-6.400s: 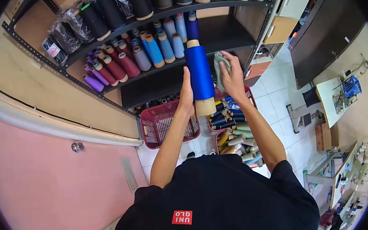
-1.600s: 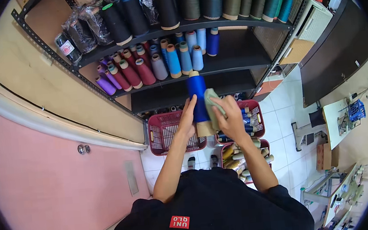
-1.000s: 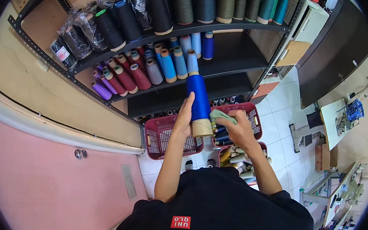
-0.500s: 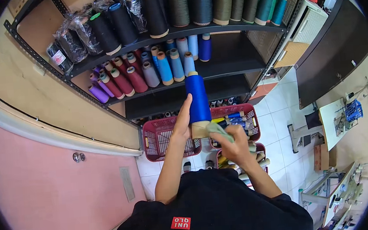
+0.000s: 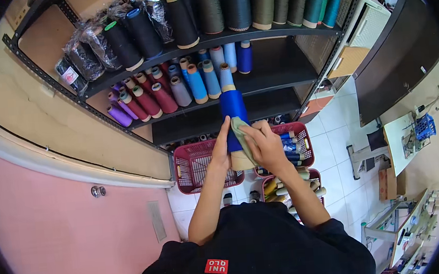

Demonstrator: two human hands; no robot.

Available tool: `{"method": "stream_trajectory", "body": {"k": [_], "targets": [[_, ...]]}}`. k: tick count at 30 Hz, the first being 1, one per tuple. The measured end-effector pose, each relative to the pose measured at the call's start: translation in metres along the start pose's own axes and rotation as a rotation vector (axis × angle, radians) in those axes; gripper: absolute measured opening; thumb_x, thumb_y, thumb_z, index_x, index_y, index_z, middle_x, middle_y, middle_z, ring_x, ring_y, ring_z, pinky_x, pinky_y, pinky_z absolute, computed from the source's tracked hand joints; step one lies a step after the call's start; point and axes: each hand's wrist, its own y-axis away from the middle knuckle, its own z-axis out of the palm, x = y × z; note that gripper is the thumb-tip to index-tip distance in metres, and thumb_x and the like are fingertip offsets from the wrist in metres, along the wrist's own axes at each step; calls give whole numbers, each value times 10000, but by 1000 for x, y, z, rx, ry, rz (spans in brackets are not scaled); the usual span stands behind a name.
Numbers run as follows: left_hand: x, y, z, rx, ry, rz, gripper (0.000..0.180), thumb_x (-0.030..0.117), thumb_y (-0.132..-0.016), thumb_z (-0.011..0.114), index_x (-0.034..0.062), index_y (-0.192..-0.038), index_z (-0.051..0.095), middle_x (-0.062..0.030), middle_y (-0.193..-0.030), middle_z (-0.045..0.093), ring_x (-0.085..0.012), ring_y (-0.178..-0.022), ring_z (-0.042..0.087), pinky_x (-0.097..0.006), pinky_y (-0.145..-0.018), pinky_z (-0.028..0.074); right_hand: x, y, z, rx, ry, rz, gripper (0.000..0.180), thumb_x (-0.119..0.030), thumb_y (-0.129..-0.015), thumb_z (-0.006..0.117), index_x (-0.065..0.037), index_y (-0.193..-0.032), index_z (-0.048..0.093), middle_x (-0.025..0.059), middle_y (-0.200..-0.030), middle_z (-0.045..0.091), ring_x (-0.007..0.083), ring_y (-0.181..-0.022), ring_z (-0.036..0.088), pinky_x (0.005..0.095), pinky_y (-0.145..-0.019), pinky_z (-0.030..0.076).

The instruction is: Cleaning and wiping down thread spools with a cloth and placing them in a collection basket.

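Thread cone (image 5: 232, 105) was gripped by the left hand (image 5: 222, 150). The right hand (image 5: 267, 147) held green cloth (image 5: 237, 128) against its side.

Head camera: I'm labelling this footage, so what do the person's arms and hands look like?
A black top with short sleeves and a red rectangular patch; the forearms, left hand and right hand are bare, without gloves.

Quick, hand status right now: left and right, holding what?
Left hand: closed around the blue thread cone.
Right hand: closed on a pale green cloth, held against the cone.
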Motion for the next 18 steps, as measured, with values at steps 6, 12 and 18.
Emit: {"method": "stream_trajectory", "body": {"k": [6, 12, 18], "targets": [[16, 5, -8, -89, 43, -44, 598, 616, -1058, 660, 76, -1315, 679, -102, -1210, 756, -237, -1040, 757, -417, -933, 639, 31, 3, -2, 75, -8, 129, 284, -77, -1022, 718, -71, -1306, 704, 188, -1046, 640, 381, -890, 708, 440, -738, 570], [10, 7, 3, 4, 19, -5, 640, 622, -1078, 622, 91, -1434, 637, -99, -1296, 740, -225, -1134, 747, -417, -990, 625, -7, -35, -10, 185, -109, -6, 283, -59, -996, 734, -49, -1278, 713, 181, -989, 640, 379, -833, 685, 431, -711, 555], [5, -10, -22, 22, -37, 56, 560, 584, -1077, 654, 102, -1361, 682, -83, -1229, 765, -204, -1092, 754, -397, -971, 626, 31, -13, 18, 118, -81, 110, 225, -76, -1013, 718, -40, -1235, 715, 193, -1013, 675, 402, -882, 690, 453, -765, 553]]}}
